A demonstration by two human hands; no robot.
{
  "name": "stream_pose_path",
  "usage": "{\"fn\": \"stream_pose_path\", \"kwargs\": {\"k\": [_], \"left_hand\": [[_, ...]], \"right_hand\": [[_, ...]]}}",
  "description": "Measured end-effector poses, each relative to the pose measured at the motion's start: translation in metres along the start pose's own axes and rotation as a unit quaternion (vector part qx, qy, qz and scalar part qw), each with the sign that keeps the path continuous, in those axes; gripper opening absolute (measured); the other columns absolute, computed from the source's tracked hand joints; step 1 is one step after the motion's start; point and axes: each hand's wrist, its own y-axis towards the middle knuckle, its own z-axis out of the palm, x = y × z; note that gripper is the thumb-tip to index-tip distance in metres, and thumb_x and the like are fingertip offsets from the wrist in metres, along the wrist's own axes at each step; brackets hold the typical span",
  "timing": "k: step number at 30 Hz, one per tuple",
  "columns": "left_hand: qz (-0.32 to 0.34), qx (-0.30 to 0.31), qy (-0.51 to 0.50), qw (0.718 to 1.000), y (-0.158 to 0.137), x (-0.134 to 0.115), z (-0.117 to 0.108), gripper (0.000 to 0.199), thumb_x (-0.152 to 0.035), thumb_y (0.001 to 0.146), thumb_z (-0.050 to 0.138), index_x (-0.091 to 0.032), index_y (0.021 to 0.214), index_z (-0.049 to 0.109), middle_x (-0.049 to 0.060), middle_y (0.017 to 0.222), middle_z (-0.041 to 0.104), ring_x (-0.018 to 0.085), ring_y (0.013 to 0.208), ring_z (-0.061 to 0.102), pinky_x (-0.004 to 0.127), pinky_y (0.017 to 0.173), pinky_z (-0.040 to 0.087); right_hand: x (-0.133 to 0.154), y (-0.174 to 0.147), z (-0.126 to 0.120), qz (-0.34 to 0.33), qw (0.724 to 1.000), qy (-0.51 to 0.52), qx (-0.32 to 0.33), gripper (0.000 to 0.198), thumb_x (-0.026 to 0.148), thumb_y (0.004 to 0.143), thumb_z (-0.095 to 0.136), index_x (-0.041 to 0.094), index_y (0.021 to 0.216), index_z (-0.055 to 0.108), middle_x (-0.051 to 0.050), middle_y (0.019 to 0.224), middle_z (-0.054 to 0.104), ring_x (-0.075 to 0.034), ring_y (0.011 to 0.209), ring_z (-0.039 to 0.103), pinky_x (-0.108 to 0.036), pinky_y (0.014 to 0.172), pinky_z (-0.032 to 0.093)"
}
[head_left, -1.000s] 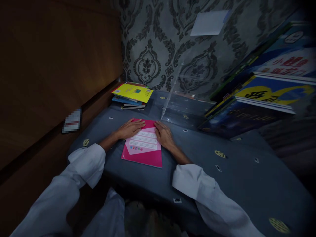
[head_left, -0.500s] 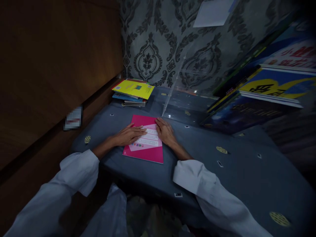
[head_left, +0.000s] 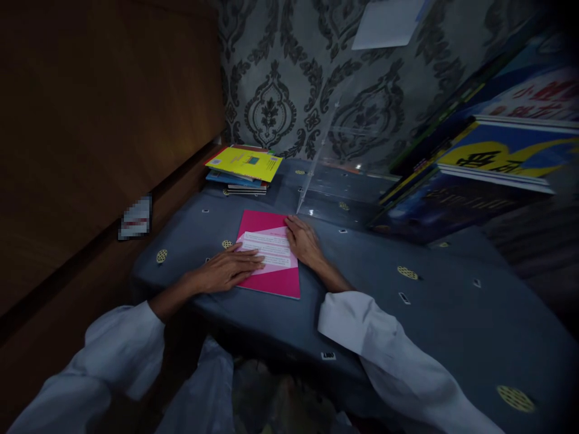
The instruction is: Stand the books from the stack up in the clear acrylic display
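Wooden panel (head_left: 113, 108): brown, along the left side.
Patterned wall (head_left: 312, 78): grey with dark leafy medallions, at the far side.
Bench (head_left: 362, 259): dark cloth printed with yellow spotted shapes and small labels.
Leaning books (head_left: 506, 157): far right, covers in blue, yellow and white.
Clear rack (head_left: 310, 172): on the bench, left of the leaning books.
Book pile (head_left: 244, 164): far left of the bench, a yellow cover on top.
Pink book (head_left: 274, 283): closed, flat near the bench's near edge, between both hands.
Left hand (head_left: 228, 269): palm down, fingers outstretched across its left part, gripping nothing.
Right hand (head_left: 305, 242): over its right edge, fingers slightly bent; cannot tell whether it grips.
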Motion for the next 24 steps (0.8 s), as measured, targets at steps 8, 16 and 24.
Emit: {"fn": "stream_pose_path", "kwargs": {"k": [8, 16, 24], "left_hand": [[-0.080, -0.064, 0.055, 0.993, 0.019, 0.046, 0.006, 0.046, -0.039, 0.103, 0.037, -0.020, 0.143, 0.050, 0.009, 0.152, 0.047, 0.021, 0.143, 0.041, 0.041, 0.119, 0.031], [-0.185, -0.087, 0.073, 0.976, 0.062, 0.095, 0.002, 0.053, -0.036, 0.099, 0.036, -0.009, 0.144, 0.045, 0.017, 0.154, 0.041, 0.025, 0.147, 0.034, 0.043, 0.119, 0.031], [-0.168, -0.099, 0.100, 0.976, 0.074, 0.101, 0.001, 0.048, -0.034, 0.100, 0.036, -0.010, 0.140, 0.049, 0.017, 0.149, 0.048, 0.025, 0.142, 0.042, 0.040, 0.116, 0.034]], "right_hand": [[-0.009, -0.001, 0.001, -0.008, 0.997, 0.073, -0.038, 0.041, 0.026, 0.094, 0.045, 0.018, 0.130, 0.063, -0.011, 0.140, 0.060, -0.027, 0.136, 0.050, -0.049, 0.115, 0.038], [-0.015, -0.002, 0.004, 0.018, 0.995, 0.071, -0.065, 0.040, 0.028, 0.093, 0.045, 0.015, 0.125, 0.065, -0.015, 0.136, 0.062, -0.029, 0.129, 0.055, -0.051, 0.112, 0.041], [-0.011, -0.002, 0.000, 0.005, 0.997, 0.054, -0.045, 0.041, 0.026, 0.094, 0.043, 0.014, 0.127, 0.065, -0.017, 0.138, 0.060, -0.030, 0.129, 0.055, -0.051, 0.112, 0.041]]}}
